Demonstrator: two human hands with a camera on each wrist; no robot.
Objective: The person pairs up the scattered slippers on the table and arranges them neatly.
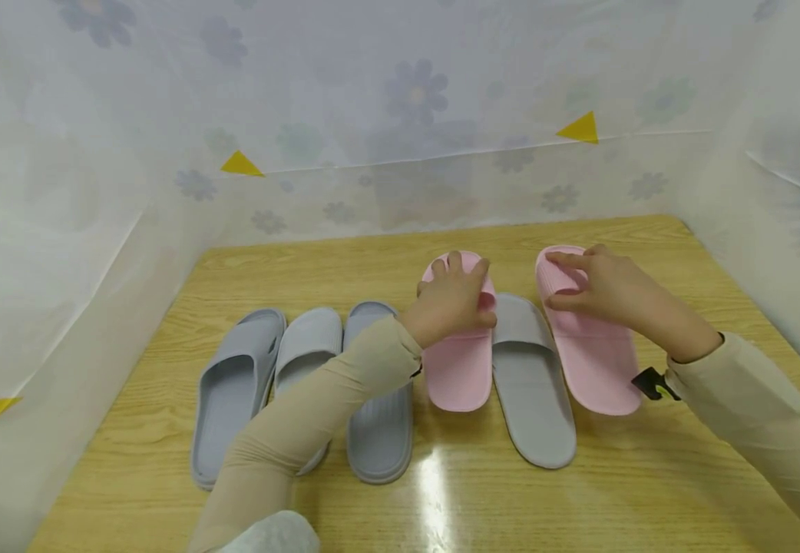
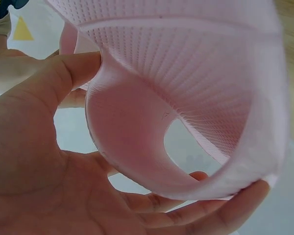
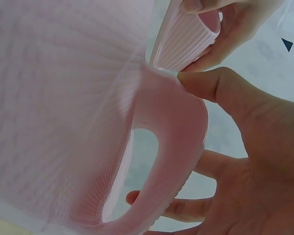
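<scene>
On wooden table point(image 1: 649, 491): two pink slippers, one per hand. Left hand point(image 1: 450, 301) grasps left pink slipper point(image 1: 460, 369) by its strap (thumb under); right hand point(image 1: 610, 292) grasps right pink slipper point(image 1: 596, 357) likewise. Grey slipper point(image 1: 533, 384) between them.

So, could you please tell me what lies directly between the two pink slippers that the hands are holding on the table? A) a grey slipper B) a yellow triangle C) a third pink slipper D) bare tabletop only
A: in the head view a grey slipper lies between the pink slipper gripped by the left hand and the pink slipper gripped by the right hand.
</scene>
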